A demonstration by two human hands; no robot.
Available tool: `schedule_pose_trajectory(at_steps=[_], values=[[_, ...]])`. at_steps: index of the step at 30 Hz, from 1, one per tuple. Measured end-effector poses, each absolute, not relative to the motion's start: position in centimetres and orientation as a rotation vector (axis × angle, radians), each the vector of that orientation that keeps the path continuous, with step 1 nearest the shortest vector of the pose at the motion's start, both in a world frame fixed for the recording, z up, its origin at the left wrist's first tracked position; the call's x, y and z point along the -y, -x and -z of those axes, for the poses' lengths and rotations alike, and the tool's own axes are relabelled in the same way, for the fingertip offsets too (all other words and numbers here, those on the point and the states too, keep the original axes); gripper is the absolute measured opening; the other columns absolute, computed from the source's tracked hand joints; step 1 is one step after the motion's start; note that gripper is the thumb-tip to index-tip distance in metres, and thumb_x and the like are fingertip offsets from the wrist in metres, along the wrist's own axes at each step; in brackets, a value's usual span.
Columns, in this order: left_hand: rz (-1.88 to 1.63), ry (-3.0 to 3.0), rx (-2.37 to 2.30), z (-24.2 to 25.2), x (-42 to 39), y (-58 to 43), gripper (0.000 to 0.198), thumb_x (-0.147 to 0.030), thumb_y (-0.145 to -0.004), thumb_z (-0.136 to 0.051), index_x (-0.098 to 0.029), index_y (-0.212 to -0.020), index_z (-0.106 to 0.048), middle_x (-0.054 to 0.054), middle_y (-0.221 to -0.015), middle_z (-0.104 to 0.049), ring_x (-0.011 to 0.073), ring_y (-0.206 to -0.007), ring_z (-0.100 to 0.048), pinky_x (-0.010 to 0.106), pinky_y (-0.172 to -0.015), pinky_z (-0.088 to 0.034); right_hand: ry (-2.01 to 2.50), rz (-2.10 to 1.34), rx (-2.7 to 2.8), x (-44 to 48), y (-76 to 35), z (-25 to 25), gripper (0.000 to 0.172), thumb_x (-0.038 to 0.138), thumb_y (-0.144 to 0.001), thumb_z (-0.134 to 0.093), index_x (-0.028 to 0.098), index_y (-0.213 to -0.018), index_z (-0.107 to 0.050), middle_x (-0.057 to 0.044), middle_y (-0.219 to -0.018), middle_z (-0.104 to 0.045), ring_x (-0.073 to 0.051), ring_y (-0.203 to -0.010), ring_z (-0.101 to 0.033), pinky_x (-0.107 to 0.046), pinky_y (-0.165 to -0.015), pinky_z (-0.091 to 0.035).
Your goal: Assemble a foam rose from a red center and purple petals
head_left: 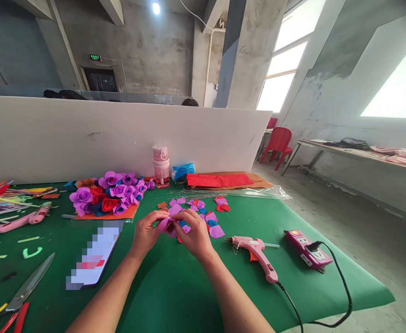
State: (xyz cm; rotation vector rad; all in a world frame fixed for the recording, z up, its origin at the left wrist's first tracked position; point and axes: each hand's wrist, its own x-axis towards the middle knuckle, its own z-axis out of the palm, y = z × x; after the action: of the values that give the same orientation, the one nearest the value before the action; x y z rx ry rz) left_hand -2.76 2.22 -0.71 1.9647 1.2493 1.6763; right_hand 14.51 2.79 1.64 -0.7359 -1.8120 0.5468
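Between my two hands, above the green table, is a purple paper flower [168,226] with a darker, brownish middle. My left hand [146,232] pinches its left side with thumb and forefinger. From the right, my right hand [195,233] grips the petals, fingers bent over the top edge. Just behind and beside the hands lie loose petals [217,231] in purple, red and blue. To the right of my right hand rests a pink hot glue gun [254,252] with a glue stick at its back. Finished-looking paper roses [109,193] are heaped at the left back.
A phone [96,254] and large scissors [27,289] lie at left, near a pink tool [25,219] and coloured strips [1,199]. A pink bottle [161,166], blue packet [183,172] and red paper [220,179] line the white partition [119,138]. A cord runs from the power strip [309,249].
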Motion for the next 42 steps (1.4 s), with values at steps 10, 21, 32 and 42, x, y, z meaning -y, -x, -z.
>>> schedule_pose_trajectory(at_steps=[10, 21, 32, 42], values=[[-1.562, -1.973, -1.271, 0.3, -2.1, 2.6, 0.007, -0.025, -0.08, -0.067, -0.021, -0.08, -0.073, 0.001, -0.084, -0.076, 0.016, -0.08, -0.07, 0.024, -0.076, -0.054, 0.82, -0.576, 1.856, -3.2, -14.7, -1.2, 0.011, 0.018, -0.083, -0.059, 0.022, -0.085, -0.069, -0.004, -0.083, -0.068, -0.018, -0.08, -0.062, -0.029, -0.072, -0.048], [-1.538, -1.937, -1.314, 0.2, -2.1, 2.6, 0.008, -0.023, -0.077, -0.063, -0.021, -0.078, -0.071, 0.001, -0.083, -0.075, 0.0162, -0.078, -0.069, 0.024, -0.073, -0.053, 0.849, -0.691, 1.778, -3.4, -14.9, -1.4, 0.009, 0.026, -0.082, -0.062, 0.021, -0.074, -0.065, -0.002, -0.074, -0.067, -0.017, -0.072, -0.061, -0.029, -0.069, -0.047], [-1.574, -1.952, -1.297, 0.4, -2.3, 2.6, 0.007, -0.025, -0.077, -0.066, -0.021, -0.079, -0.071, 0.001, -0.082, -0.075, 0.0154, -0.075, -0.068, 0.023, -0.072, -0.054, 0.822, -1.076, 1.601, -3.9, -14.9, -1.2, 0.025, 0.042, -0.081, -0.062, 0.018, -0.076, -0.065, -0.004, -0.076, -0.069, -0.018, -0.073, -0.064, -0.028, -0.071, -0.049], [-1.561, -1.947, -1.311, 0.4, -2.2, 2.6, 0.009, -0.028, -0.078, -0.065, -0.021, -0.078, -0.071, 0.002, -0.084, -0.075, 0.0163, -0.077, -0.068, 0.025, -0.073, -0.054, 0.734, -1.365, 1.427, -4.1, -14.8, -1.1, 0.039, 0.056, -0.074, -0.067, 0.017, -0.071, -0.063, -0.002, -0.07, -0.064, -0.015, -0.066, -0.058, -0.027, -0.064, -0.045]])
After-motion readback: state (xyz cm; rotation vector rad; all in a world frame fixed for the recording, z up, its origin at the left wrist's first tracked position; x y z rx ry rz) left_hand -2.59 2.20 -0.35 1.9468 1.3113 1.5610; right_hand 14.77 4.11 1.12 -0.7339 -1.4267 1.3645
